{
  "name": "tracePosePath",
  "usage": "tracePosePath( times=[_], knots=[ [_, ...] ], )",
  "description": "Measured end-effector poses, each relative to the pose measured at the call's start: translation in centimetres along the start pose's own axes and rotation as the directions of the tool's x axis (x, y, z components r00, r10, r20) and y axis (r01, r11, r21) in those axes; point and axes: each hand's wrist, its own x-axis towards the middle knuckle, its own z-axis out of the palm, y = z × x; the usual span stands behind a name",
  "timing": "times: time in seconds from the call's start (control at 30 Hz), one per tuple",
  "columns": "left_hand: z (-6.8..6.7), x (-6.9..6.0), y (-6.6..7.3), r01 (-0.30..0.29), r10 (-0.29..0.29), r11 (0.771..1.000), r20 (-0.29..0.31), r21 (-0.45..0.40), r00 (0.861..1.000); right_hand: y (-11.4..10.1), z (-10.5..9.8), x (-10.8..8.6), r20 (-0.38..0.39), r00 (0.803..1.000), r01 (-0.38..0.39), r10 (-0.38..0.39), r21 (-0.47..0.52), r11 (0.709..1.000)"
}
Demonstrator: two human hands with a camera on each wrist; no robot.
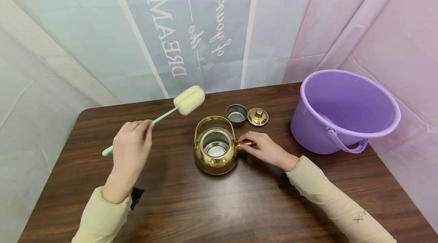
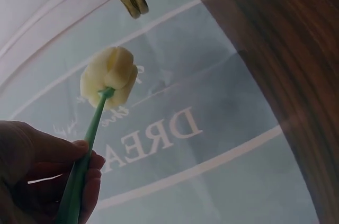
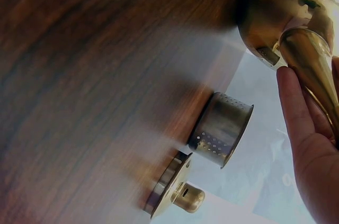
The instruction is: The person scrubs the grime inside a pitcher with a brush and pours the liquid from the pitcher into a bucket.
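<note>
A golden teapot (image 1: 216, 165) without its lid stands on the table, its silvery inside showing. My right hand (image 1: 265, 148) grips the side handle (image 3: 310, 57) of the teapot between thumb and fingers. Left of the pot, my left hand (image 1: 131, 151) holds a sponge brush by its green stick (image 2: 87, 160). The brush's pale yellow sponge head (image 1: 189, 100) is in the air, up and to the left of the pot, apart from it. Behind the pot sit a perforated metal strainer (image 1: 237, 114) and the golden lid (image 1: 258, 116), knob up.
A purple bucket (image 1: 304, 121) with its handle hanging in front stands at the right of the dark wooden table (image 1: 191, 205). Printed cloth (image 1: 219, 45) hangs behind the table and along both sides.
</note>
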Motion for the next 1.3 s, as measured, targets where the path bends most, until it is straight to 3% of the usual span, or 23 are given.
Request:
tracePosePath(
  times=[0.53,0.97,1.3],
  knots=[
    [0.1,-1.5,-2.4,0.131,-0.132,0.991,0.044,0.027,0.990,0.0,0.0,0.0,0.000,1.000,-0.001,0.001,-0.008,1.000],
    [0.4,-2.2,-3.4,0.162,-0.165,0.985,0.051,0.067,0.985,-0.1,-0.1,0.0,0.004,1.000,-0.004,0.004,-0.009,1.000],
    [0.6,-2.7,-4.0,0.200,-0.210,0.974,0.099,0.101,0.973,-0.2,-0.1,0.0,0.006,1.000,-0.007,0.007,-0.009,1.000]
  ],
)
